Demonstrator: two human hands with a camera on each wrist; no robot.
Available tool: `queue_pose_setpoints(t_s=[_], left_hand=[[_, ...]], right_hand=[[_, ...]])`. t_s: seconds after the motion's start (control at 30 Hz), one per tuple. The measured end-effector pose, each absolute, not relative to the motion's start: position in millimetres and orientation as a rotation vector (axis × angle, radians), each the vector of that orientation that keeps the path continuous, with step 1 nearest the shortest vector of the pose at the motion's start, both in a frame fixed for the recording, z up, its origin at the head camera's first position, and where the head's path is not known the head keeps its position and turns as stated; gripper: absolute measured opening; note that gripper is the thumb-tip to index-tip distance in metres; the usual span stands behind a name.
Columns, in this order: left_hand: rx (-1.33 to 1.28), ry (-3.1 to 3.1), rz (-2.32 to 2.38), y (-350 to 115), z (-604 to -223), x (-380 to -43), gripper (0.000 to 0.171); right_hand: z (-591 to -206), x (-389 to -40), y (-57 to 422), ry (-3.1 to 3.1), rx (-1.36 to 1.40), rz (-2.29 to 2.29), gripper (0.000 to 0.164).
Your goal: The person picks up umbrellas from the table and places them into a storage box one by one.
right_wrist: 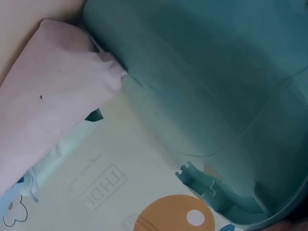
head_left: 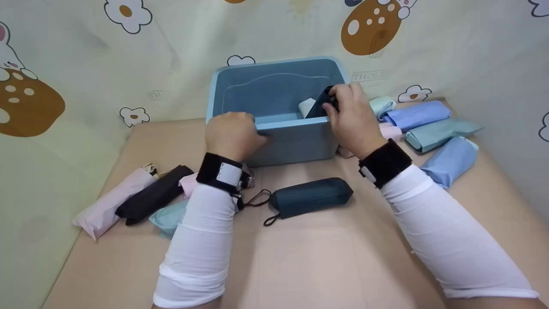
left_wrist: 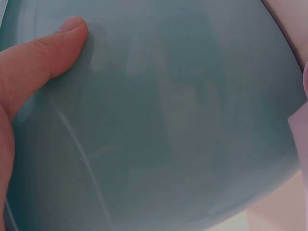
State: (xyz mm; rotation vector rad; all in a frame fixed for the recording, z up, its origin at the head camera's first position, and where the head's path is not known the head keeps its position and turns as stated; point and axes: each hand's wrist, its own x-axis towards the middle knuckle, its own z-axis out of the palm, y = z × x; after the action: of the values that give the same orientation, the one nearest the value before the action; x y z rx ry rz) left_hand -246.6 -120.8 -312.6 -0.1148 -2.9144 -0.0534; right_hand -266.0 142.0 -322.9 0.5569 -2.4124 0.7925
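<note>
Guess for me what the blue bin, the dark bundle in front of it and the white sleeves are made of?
Bin: probably moulded plastic, smooth with a slight gloss, judging by its soft highlights and rounded rim.
Dark bundle: likely thin synthetic fabric, with a faint sheen.
White sleeves: perhaps stretchy matte knit; they cling and wrinkle.

At upper centre, a storage bin (head_left: 291, 143) is being supported by a tabletop (head_left: 300, 266) and backed by a wall cloth (head_left: 274, 30). Inside its right end, a folded umbrella (head_left: 319, 106) is being held. An umbrella row (head_left: 154, 195) is being seen at mid-left, another row (head_left: 441, 134) at right, a lone umbrella (head_left: 313, 197) before the bin.
</note>
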Motion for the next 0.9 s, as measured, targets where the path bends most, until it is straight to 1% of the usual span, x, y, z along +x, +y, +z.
queue_pose_setpoints(t_s=[0.23,0.43,0.77,0.9], left_hand=[[-0.123,-2.912,-0.063,-119.7,-311.4,-247.1,0.050],[-0.117,-2.920,-0.065,-119.8,-312.8,-246.5,0.050],[-0.114,-2.927,-0.064,-119.9,-312.1,-249.7,0.052],[-0.112,-2.920,-0.056,-120.8,-311.5,-250.0,0.049]], right_hand=[[-321.6,-264.8,140.9,-2.466,0.536,0.790,0.027],[-320.8,-264.6,141.0,-2.488,0.578,0.776,0.027],[-319.6,-266.4,134.2,-2.497,0.498,0.853,0.026],[-318.1,-268.2,132.3,-2.510,0.501,0.835,0.028]])
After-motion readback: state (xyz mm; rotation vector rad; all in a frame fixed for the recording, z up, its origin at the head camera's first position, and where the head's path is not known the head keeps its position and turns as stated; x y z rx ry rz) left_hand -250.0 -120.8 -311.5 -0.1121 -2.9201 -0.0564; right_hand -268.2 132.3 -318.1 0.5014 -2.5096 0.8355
